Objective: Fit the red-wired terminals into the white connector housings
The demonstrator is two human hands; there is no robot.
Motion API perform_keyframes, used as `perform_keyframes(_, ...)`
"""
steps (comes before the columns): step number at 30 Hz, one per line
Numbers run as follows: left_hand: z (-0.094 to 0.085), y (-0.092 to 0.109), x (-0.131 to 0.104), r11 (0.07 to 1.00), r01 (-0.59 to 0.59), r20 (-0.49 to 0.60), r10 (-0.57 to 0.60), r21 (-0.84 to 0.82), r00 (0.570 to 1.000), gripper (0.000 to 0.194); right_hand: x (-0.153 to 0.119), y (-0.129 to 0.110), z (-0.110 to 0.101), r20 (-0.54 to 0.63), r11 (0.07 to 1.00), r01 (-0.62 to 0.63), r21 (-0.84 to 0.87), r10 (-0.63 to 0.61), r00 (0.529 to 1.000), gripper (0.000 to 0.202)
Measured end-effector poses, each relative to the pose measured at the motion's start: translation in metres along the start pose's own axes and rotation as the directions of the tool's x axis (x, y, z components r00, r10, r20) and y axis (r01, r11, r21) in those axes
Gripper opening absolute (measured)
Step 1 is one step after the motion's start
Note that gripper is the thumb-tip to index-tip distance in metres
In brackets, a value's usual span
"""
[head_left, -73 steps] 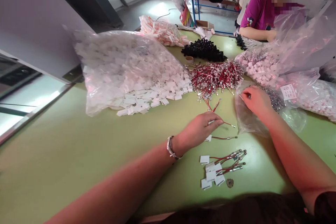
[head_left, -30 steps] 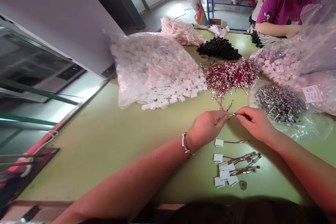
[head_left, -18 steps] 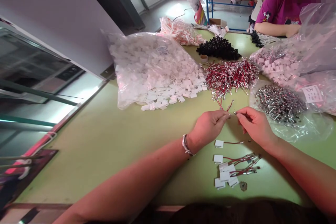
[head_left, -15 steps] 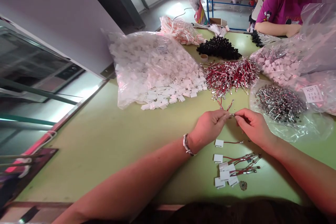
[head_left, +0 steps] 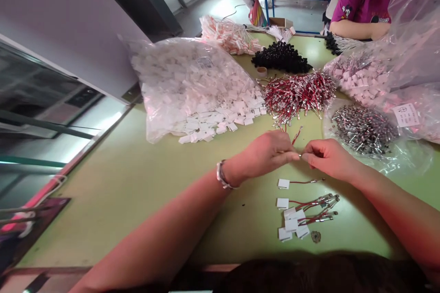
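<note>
My left hand (head_left: 270, 154) and my right hand (head_left: 325, 158) meet fingertip to fingertip over the green table, both pinched on a small metal piece (head_left: 300, 155); its details are too small to tell. Two short red wires with metal ends lie just beyond my left fingers, one of them a red wire (head_left: 296, 135) pointing away. Below my hands lies a white connector (head_left: 283, 184) with a red wire running right. Nearer the front edge, several more white connectors (head_left: 291, 225) lie in a loose pile, their red wires and metal ends toward the right.
A clear bag of white connectors (head_left: 192, 87) lies at back left. Beyond my hands are a red wire heap (head_left: 299, 94), a black parts heap (head_left: 282, 57) and a tape roll (head_left: 261, 72). Metal parts (head_left: 362, 128) lie on plastic at right. A person (head_left: 360, 4) sits across the table.
My left hand has turned flatter, its fingers now pointing right and its wrist further left. Both hands remain pinched together. The whole view has shifted slightly.
</note>
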State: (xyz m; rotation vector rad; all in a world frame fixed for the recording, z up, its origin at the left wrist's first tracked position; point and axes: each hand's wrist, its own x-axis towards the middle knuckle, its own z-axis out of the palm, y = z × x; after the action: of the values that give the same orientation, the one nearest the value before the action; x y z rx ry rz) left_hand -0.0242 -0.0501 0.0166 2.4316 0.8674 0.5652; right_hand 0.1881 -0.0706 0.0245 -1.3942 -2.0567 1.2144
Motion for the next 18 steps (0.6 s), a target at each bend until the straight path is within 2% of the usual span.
perform_keyframes(3, -0.008, -0.013, 0.001, 0.999, -0.039, -0.001, 0.039, 0.035, 0.999, 0.032, -0.001, 0.001, 0.001, 0.164, 0.977, 0.106, -0.184, -0.076, 0.983, 0.016)
perform_keyframes(7, 0.003, -0.026, -0.002, 0.970, -0.129, 0.122, 0.106, 0.206, 0.987, 0.031, -0.006, -0.007, -0.010, 0.455, 0.926, 0.228, -0.299, -0.071, 0.888, 0.018)
perform_keyframes(8, 0.007, -0.027, -0.002, 0.962, -0.150, 0.144, 0.120, 0.226, 0.982, 0.032, -0.007, -0.008, -0.016, 0.482, 0.930, 0.230, -0.289, -0.066, 0.873, 0.018)
perform_keyframes(9, 0.011, -0.027, -0.001, 0.957, -0.169, 0.158, 0.134, 0.238, 0.978, 0.032, -0.006, -0.007, -0.024, 0.469, 0.935, 0.210, -0.286, -0.055, 0.881, 0.019)
perform_keyframes(11, 0.019, -0.025, 0.001, 0.948, -0.193, 0.174, 0.151, 0.253, 0.973, 0.033, -0.001, 0.000, -0.044, 0.291, 0.926, 0.117, -0.360, -0.007, 0.957, 0.022)
perform_keyframes(12, 0.023, -0.023, 0.003, 0.945, -0.193, 0.169, 0.152, 0.263, 0.974, 0.033, 0.003, 0.006, -0.055, 0.122, 0.899, 0.033, -0.438, 0.023, 0.992, 0.024)
perform_keyframes(13, 0.026, -0.022, 0.005, 0.945, -0.186, 0.158, 0.147, 0.270, 0.976, 0.033, 0.007, 0.014, -0.064, -0.062, 0.850, -0.068, -0.522, 0.041, 0.997, 0.025)
perform_keyframes(14, 0.029, -0.021, 0.008, 0.947, -0.176, 0.146, 0.141, 0.267, 0.979, 0.032, 0.011, 0.022, -0.071, -0.211, 0.795, -0.170, -0.582, 0.054, 0.976, 0.023)
perform_keyframes(15, 0.031, -0.021, 0.010, 0.955, -0.157, 0.122, 0.129, 0.252, 0.984, 0.031, 0.014, 0.030, -0.076, -0.302, 0.743, -0.252, -0.620, 0.070, 0.951, 0.021)
perform_keyframes(16, 0.032, -0.021, 0.012, 0.967, -0.122, 0.078, 0.107, 0.222, 0.991, 0.028, 0.018, 0.037, -0.079, -0.337, 0.694, -0.293, -0.658, 0.077, 0.938, 0.018)
perform_keyframes(18, 0.030, -0.022, 0.015, 0.993, -0.023, -0.081, 0.033, 0.115, 0.996, 0.022, 0.022, 0.046, -0.075, -0.328, 0.603, -0.299, -0.740, 0.064, 0.942, 0.015)
